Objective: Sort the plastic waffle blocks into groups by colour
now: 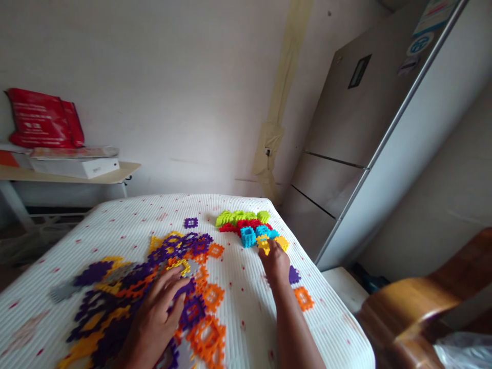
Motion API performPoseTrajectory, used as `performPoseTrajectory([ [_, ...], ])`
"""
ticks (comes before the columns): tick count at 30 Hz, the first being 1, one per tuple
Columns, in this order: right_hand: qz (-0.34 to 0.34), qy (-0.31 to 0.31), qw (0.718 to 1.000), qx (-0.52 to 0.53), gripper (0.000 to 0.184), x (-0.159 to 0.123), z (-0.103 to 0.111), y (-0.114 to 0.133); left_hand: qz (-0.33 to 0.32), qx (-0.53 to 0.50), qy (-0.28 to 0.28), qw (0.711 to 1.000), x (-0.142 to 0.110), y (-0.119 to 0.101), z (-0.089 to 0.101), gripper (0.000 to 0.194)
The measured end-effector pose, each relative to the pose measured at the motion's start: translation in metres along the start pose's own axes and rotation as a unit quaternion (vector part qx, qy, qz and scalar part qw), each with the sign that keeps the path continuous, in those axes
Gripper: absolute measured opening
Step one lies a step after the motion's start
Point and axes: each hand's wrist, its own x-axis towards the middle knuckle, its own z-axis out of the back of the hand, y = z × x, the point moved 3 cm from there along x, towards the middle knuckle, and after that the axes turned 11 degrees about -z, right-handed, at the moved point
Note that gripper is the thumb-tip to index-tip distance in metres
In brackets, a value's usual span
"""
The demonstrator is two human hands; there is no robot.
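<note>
My right hand (277, 260) has its fingers closed on a yellow interlocking tile (263, 243) with a window-like cutout. It is at the near end of the sorted pieces, beside another yellow tile (282, 243) and the blue tiles (248, 237). My left hand (163, 297) rests over the mixed pile, thumb and fingers apart. Just past its fingertips is a yellow tile (183, 266); whether they touch is unclear. Around that hand lie purple tiles (193, 310), orange tiles (209, 335) and grey tiles (63, 292), overlapping one another. My left palm hides part of the pile.
Green tiles (238, 217) and red tiles (249, 224) form rows behind the blue ones. Single purple (191, 223) and orange (304, 299) tiles lie apart on the white spotted cover (246, 307). A wooden chair (415, 292) and fridge (346, 128) stand at the right.
</note>
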Motion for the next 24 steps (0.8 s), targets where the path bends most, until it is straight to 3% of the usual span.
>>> performPoseTrajectory([
  [6,-0.056,0.036,0.996,-0.054,0.033,0.011,-0.007,-0.013,0.032,0.005,0.008,0.999,-0.007,0.010,-0.004,0.019],
  [24,-0.046,0.040,0.997,-0.043,0.026,0.012,-0.016,-0.012,0.080,-0.027,0.023,0.996,-0.012,0.015,-0.009,0.021],
])
